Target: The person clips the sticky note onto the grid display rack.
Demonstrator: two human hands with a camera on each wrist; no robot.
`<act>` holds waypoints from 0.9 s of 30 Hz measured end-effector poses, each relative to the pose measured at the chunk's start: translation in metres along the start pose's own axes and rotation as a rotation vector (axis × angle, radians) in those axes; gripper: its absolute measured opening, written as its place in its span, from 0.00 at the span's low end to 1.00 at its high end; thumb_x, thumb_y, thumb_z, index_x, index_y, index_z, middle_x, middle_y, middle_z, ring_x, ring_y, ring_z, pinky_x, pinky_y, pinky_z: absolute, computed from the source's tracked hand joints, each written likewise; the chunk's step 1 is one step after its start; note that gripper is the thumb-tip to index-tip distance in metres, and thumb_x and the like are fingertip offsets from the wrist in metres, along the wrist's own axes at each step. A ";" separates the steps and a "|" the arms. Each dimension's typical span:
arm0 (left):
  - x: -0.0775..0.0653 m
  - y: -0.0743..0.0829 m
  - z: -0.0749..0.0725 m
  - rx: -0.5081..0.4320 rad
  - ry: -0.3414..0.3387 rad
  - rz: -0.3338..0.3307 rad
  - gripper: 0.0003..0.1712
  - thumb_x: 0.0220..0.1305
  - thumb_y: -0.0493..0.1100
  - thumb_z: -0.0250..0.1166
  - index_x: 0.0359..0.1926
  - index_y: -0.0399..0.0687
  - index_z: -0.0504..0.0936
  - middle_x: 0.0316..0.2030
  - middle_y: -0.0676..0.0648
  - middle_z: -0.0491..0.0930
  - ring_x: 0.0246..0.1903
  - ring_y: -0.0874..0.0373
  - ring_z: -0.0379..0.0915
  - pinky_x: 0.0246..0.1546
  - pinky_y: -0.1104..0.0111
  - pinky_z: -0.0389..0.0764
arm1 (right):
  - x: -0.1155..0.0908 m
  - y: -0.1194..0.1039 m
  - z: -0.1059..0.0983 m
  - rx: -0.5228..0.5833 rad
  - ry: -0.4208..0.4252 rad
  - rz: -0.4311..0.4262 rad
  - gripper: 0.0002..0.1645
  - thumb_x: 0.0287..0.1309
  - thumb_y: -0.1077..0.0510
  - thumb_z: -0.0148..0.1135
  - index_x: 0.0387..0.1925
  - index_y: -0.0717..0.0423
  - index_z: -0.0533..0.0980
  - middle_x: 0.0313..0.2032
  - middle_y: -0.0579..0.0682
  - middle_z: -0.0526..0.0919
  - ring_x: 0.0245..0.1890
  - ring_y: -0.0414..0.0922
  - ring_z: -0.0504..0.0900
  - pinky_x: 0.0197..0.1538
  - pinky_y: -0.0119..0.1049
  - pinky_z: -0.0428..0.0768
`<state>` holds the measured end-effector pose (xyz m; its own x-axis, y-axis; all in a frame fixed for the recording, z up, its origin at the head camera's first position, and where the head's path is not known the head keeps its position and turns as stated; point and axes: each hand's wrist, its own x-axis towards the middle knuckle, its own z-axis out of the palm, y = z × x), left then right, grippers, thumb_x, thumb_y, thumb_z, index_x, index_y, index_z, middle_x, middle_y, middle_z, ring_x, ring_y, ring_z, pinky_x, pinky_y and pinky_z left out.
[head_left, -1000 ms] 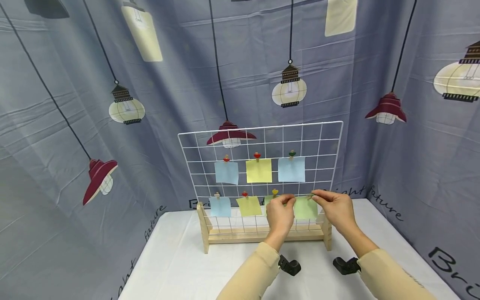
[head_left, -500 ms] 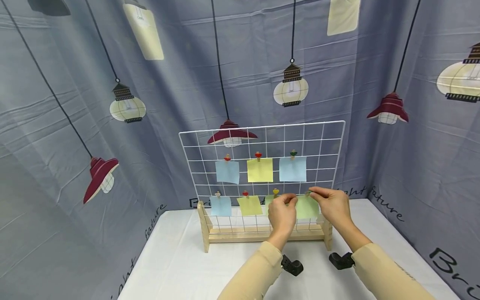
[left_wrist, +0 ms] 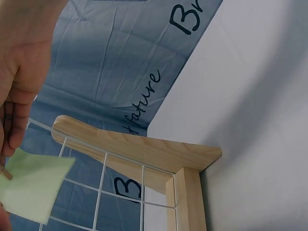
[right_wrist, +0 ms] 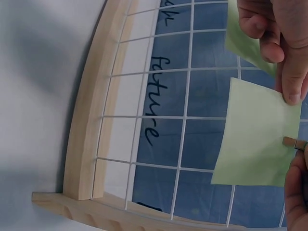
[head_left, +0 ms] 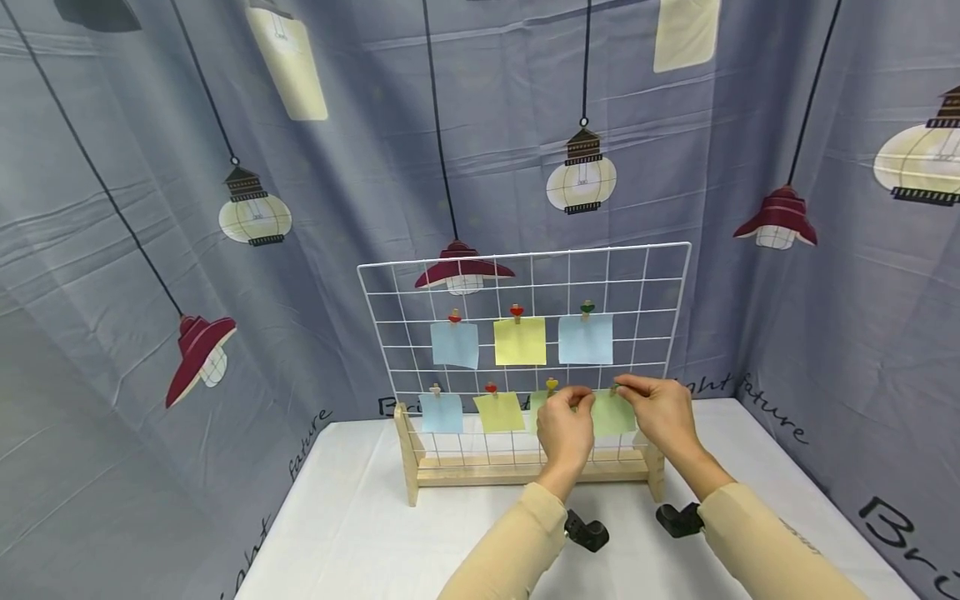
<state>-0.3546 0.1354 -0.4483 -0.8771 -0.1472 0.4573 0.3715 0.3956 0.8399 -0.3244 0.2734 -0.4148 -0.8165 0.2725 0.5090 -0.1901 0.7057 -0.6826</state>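
A light green sticky note (head_left: 613,414) hangs against the lower right of a white wire grid (head_left: 641,325). My left hand (head_left: 566,429) pinches its upper left corner between thumb and fingertips. At its top edge my right hand (head_left: 662,412) grips a small wooden clothespin (right_wrist: 289,142), whose tip lies over the paper in the right wrist view. Fingers cover most of the clothespin. Partly behind my left hand is another green note (right_wrist: 245,43), under a clothespin with a yellow heart (head_left: 552,384).
The grid stands in a wooden base (head_left: 487,475) on a white table (head_left: 352,517). Left of my hands, blue and yellow notes hang by heart clothespins in two rows, including a yellow note (head_left: 520,341) and a blue note (head_left: 585,339). A patterned curtain (head_left: 337,167) surrounds the table.
My right hand has shifted slightly left and in toward the note's top edge with the clothespin. My left hand keeps its pinch on the corner. The view moved a little.
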 end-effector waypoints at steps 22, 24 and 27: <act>-0.003 -0.002 -0.002 -0.008 0.021 -0.003 0.02 0.61 0.45 0.74 0.36 0.60 0.91 0.31 0.62 0.90 0.33 0.62 0.84 0.29 0.69 0.74 | 0.000 -0.004 0.002 0.014 -0.002 0.048 0.15 0.70 0.59 0.64 0.55 0.58 0.85 0.47 0.58 0.89 0.45 0.54 0.88 0.30 0.26 0.76; -0.005 -0.002 -0.003 -0.014 0.016 -0.005 0.02 0.62 0.45 0.74 0.36 0.60 0.91 0.32 0.62 0.90 0.34 0.63 0.84 0.30 0.69 0.74 | -0.002 -0.004 0.002 0.019 -0.003 0.055 0.16 0.70 0.59 0.64 0.56 0.58 0.84 0.48 0.58 0.89 0.46 0.56 0.88 0.30 0.26 0.76; -0.006 -0.003 -0.003 -0.018 0.017 -0.004 0.03 0.62 0.46 0.74 0.37 0.62 0.91 0.33 0.63 0.90 0.35 0.63 0.84 0.30 0.70 0.73 | -0.005 -0.005 0.001 0.027 -0.003 0.061 0.17 0.70 0.58 0.65 0.57 0.58 0.83 0.49 0.59 0.88 0.48 0.58 0.88 0.29 0.26 0.77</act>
<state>-0.3490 0.1322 -0.4528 -0.8732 -0.1645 0.4589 0.3738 0.3783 0.8469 -0.3199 0.2680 -0.4149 -0.8286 0.3126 0.4645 -0.1542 0.6701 -0.7260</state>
